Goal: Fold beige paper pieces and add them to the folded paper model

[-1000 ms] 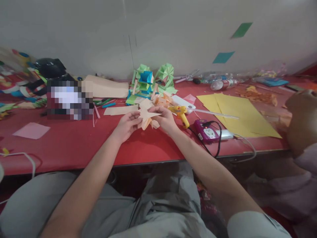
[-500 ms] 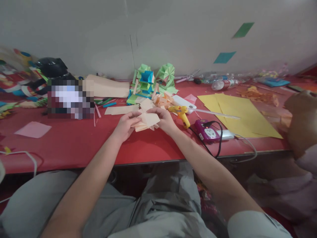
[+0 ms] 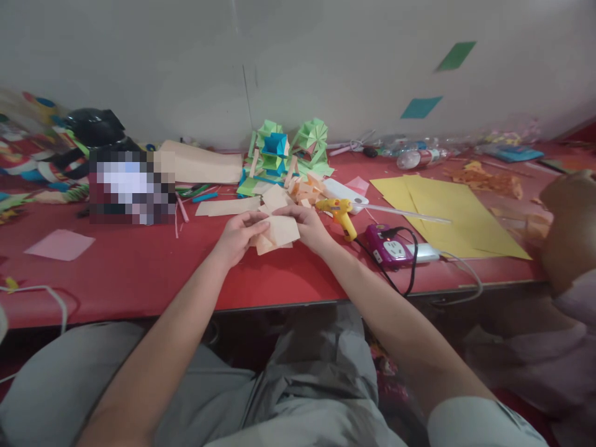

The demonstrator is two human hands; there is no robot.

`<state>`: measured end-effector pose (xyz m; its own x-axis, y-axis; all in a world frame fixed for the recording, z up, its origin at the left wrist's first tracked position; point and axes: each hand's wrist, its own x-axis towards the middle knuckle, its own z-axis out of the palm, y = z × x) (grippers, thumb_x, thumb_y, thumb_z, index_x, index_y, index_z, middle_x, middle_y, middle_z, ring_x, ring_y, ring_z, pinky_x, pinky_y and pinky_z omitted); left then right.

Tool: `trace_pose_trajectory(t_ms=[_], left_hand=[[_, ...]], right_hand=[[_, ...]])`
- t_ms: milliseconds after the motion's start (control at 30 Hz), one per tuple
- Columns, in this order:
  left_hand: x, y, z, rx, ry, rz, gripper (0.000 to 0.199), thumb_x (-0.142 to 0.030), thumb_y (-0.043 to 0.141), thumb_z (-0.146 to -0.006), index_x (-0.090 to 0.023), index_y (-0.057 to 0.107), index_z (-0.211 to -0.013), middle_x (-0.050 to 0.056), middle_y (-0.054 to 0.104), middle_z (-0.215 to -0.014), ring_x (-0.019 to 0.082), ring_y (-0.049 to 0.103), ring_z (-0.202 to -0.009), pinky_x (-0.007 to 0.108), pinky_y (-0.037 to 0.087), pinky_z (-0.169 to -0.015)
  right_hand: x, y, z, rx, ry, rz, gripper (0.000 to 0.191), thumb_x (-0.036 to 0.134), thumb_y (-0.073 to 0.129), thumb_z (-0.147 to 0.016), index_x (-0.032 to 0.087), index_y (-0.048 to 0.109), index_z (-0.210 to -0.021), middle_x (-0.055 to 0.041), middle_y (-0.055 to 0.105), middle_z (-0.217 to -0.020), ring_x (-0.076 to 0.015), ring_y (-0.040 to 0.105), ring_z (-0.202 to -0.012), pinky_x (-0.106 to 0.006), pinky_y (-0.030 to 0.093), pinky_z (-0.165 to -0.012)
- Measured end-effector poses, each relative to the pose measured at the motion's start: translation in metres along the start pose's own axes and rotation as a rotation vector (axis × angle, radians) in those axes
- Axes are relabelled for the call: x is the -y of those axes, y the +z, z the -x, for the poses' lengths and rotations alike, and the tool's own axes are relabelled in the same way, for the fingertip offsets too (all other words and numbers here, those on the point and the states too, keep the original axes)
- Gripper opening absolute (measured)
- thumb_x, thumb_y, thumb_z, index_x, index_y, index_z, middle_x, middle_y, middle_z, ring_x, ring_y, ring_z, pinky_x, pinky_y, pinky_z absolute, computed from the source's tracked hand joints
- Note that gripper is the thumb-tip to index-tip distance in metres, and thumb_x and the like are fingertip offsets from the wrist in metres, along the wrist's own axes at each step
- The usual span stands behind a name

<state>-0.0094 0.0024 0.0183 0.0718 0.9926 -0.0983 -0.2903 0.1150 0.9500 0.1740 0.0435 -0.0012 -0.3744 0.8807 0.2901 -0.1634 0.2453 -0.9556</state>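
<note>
Folded cream paper, in several layers, is held between my two hands above the red table. My left hand grips its left side, thumb on top. On the right side, my right hand closes on the paper, its fingertips partly hidden behind the sheet. Just beyond my fingers lie more cream paper pieces and crumpled peach paper. Right of my right hand rests a yellow glue gun with a long clear glue stick in its back.
Green and blue folded paper shapes stand near the wall. A purple power strip with cables lies at the right, before yellow sheets. Pink paper lies left. Another person's arm is at the far right.
The cream paper has turned and spread flatter between my hands, a lower flap now showing. My left thumb has moved further over it. Other things stay where they were.
</note>
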Motion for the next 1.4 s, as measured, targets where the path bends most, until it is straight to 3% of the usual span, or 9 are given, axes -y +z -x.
trace_pose_trajectory(t_ms=[567,700,800,867,967,1033,1100,1233,1400], left_hand=[[0.000,-0.001,0.003,0.114,0.005,-0.016,0.035,-0.027,0.091,-0.057,-0.017,0.069,-0.082,0.002,0.070,-0.082,0.015,0.065,-0.073,0.026,0.052,-0.069],[0.003,-0.002,0.001,0.109,0.054,-0.028,0.034,-0.029,0.090,-0.058,-0.017,0.068,-0.082,0.002,0.071,-0.082,0.014,0.065,-0.072,0.025,0.052,-0.068],[0.005,-0.004,-0.004,0.008,0.206,-0.053,0.031,-0.033,0.088,-0.062,-0.017,0.068,-0.081,0.002,0.070,-0.080,0.015,0.065,-0.072,0.025,0.051,-0.066],[0.006,-0.006,-0.008,-0.152,0.389,-0.073,0.028,-0.033,0.085,-0.065,-0.018,0.067,-0.081,0.001,0.069,-0.080,0.014,0.065,-0.074,0.025,0.051,-0.068],[0.004,-0.009,-0.012,-0.404,0.635,-0.156,0.022,-0.031,0.081,-0.070,-0.018,0.068,-0.082,0.001,0.070,-0.081,0.014,0.066,-0.077,0.026,0.052,-0.075],[0.002,-0.009,-0.011,-0.462,0.734,-0.256,0.017,-0.029,0.079,-0.074,-0.018,0.069,-0.081,0.002,0.070,-0.081,0.015,0.067,-0.079,0.028,0.053,-0.078],[0.001,-0.008,-0.008,-0.416,0.816,-0.379,0.011,-0.027,0.077,-0.077,-0.019,0.071,-0.080,0.003,0.072,-0.086,0.017,0.068,-0.085,0.031,0.054,-0.084],[0.003,-0.005,-0.002,-0.203,0.938,-0.689,0.001,-0.021,0.073,-0.081,-0.021,0.074,-0.081,0.006,0.073,-0.108,0.021,0.066,-0.107,0.040,0.050,-0.099],[0.010,-0.004,-0.002,-0.001,0.926,-0.785,0.005,-0.019,0.069,-0.084,-0.019,0.074,-0.081,0.011,0.069,-0.123,0.024,0.065,-0.113,0.042,0.053,-0.097]], right_hand=[[0.007,0.003,0.004,0.080,0.080,-0.085,0.028,0.037,0.079,-0.069,0.018,0.069,-0.087,-0.0017,0.071,-0.079,-0.0141,0.064,-0.069,-0.026,0.052,-0.063],[0.006,0.003,0.003,0.070,0.049,-0.068,0.030,0.038,0.079,-0.068,0.019,0.069,-0.088,-0.0021,0.071,-0.082,-0.0157,0.066,-0.075,-0.028,0.053,-0.068],[0.005,0.003,0.001,-0.040,-0.009,-0.033,0.033,0.037,0.080,-0.067,0.019,0.069,-0.092,-0.0032,0.071,-0.092,-0.0174,0.066,-0.085,-0.030,0.053,-0.077],[0.006,0.002,0.000,-0.197,-0.058,0.030,0.033,0.039,0.077,-0.071,0.020,0.068,-0.098,-0.0041,0.070,-0.098,-0.0165,0.064,-0.087,-0.030,0.053,-0.078],[0.010,0.003,0.000,-0.393,-0.090,0.074,0.029,0.044,0.072,-0.079,0.021,0.066,-0.096,-0.0037,0.068,-0.095,-0.0132,0.061,-0.079,-0.027,0.052,-0.071],[0.013,0.004,0.001,-0.406,-0.051,0.029,0.031,0.048,0.071,-0.079,0.021,0.063,-0.090,-0.0026,0.066,-0.087,-0.0115,0.059,-0.072,-0.025,0.051,-0.065],[0.016,0.007,0.002,-0.304,0.042,-0.050,0.036,0.053,0.070,-0.079,0.020,0.062,-0.088,-0.0029,0.067,-0.085,-0.0111,0.060,-0.070,-0.024,0.052,-0.062],[0.017,0.016,0.004,-0.043,0.206,-0.197,0.047,0.055,0.075,-0.074,0.020,0.060,-0.101,-0.0050,0.070,-0.092,-0.0141,0.067,-0.078,-0.027,0.057,-0.068],[0.013,0.017,0.003,-0.046,0.199,-0.213,0.044,0.043,0.082,-0.070,0.020,0.058,-0.099,-0.0012,0.069,-0.085,-0.0137,0.069,-0.075,-0.030,0.061,-0.076]])
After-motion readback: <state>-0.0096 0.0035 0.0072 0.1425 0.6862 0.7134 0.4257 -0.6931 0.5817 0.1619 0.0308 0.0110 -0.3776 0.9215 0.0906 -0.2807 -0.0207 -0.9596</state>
